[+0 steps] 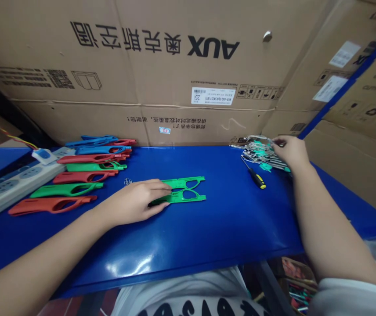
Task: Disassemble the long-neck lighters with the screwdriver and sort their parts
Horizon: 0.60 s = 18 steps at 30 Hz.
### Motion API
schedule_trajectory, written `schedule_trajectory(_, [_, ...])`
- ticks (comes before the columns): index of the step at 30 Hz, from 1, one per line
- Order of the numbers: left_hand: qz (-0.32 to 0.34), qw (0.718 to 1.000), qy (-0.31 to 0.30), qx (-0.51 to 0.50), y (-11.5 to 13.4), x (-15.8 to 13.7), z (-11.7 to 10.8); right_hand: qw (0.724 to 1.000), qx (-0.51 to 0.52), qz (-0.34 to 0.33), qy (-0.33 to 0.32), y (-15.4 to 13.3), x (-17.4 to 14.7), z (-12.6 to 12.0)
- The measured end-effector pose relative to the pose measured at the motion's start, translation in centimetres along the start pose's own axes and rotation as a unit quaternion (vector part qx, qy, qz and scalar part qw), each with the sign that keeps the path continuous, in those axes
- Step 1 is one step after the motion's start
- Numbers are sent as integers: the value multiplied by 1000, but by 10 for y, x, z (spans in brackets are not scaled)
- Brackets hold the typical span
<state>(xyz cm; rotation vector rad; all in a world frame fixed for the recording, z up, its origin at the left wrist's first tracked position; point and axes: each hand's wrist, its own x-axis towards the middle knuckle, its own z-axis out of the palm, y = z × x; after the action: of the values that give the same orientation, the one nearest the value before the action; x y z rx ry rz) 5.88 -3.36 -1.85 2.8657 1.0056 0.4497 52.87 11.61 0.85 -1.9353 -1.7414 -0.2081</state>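
Observation:
Two green plastic lighter shell halves lie side by side on the blue tabletop, each with a loop-shaped opening at its right end. My left hand covers their left ends, thumb and fingers closed around them. At the far right, a pile of thin metal lighter parts with green pieces rests near the cardboard. My right hand is at its edge, fingertips pinched on a slender metal part at the top. Beside the pile lies a screwdriver with a black and yellow handle.
Red, green and blue lighter shells lie in a row at the left, beside a white power strip with a plug in it. Small metal bits sit behind my left hand. A large cardboard box walls off the back.

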Motion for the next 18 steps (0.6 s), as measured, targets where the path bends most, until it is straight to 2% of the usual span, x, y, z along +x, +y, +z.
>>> schedule_trajectory(2, [-9, 1000, -11, 7, -3, -2, -3, 999, 27, -20, 14, -19, -4, -1])
schedule_trajectory(4, [-11, 1000, -4, 2, -2, -2, -4, 995, 66, -71, 25, -42, -13, -3])
schedule_trajectory(6, [-12, 998, 54, -22, 2, -1, -1, 973, 139, -181, 24, -69, -27, -5])
schedule_trajectory(9, [-69, 977, 186, -80, 14, 5, 8, 922, 215, -317, -60, -107, -55, -6])
schedule_trajectory(11, [-125, 957, 236, -117, 20, 8, 15, 884, 242, -381, -124, -127, -74, -5])
schedule_trajectory(14, [-162, 943, 241, -162, 23, 10, 23, 836, 258, -432, -217, -145, -96, -1])
schedule_trajectory(16, [-164, 944, 215, -191, 23, 9, 26, 822, 257, -442, -250, -150, -104, 1])
schedule_trajectory(18, [-157, 948, 188, -205, 22, 7, 28, 820, 247, -444, -262, -151, -108, 3])
